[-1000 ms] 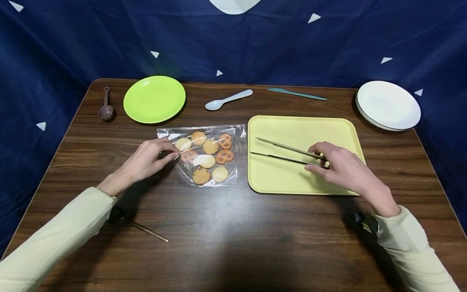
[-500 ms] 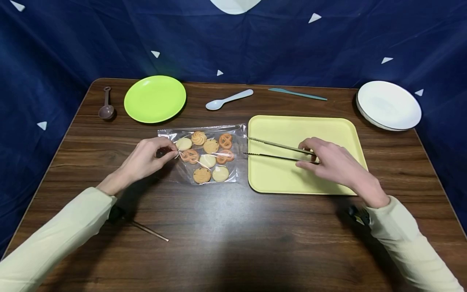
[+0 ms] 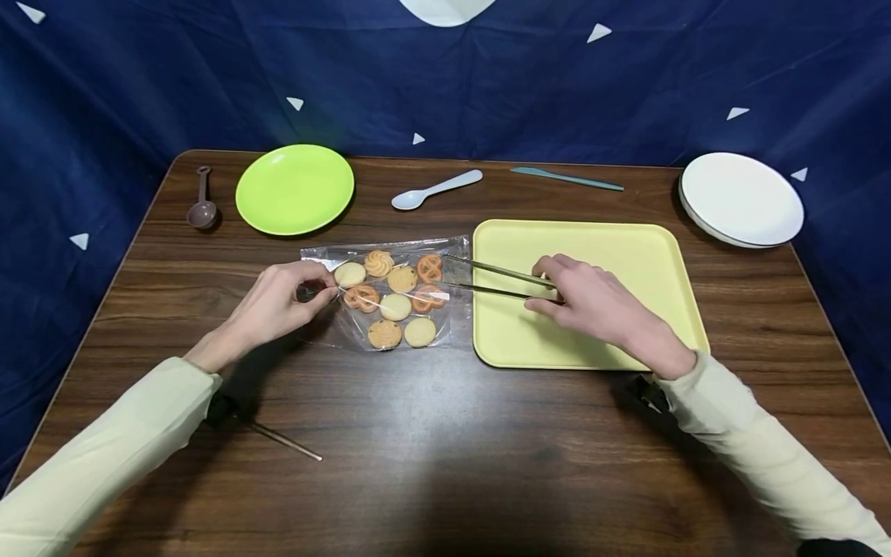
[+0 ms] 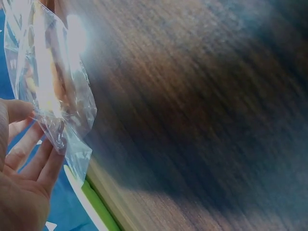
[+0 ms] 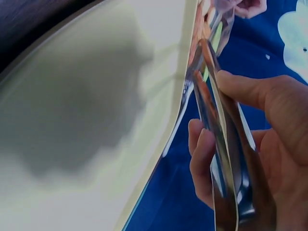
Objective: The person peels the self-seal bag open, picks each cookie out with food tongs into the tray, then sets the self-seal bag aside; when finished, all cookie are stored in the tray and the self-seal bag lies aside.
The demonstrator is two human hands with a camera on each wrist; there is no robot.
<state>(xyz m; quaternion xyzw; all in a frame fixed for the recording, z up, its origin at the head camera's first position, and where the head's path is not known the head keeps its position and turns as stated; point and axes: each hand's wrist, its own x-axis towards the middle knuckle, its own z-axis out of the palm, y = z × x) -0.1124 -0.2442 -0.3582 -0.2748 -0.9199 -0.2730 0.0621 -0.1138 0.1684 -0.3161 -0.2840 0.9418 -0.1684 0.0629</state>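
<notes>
Grained wood tabletop: left hand pinches crinkly bag (clear, glossy); right hand grips slender metal tongs.

No legible text, labels, brands, numbers or signs anywhere.

left grip: pinched | right grip: curled | 2 arms: angled inward

The person's bare right hand, gripping long slim metal tongs, has shifted left, from the right part of the pale-yellow rectangular tray to about its middle. The tongs' tips, earlier above the tray's left part, now extend past its left edge, over the clear plastic cookie bag.
</notes>
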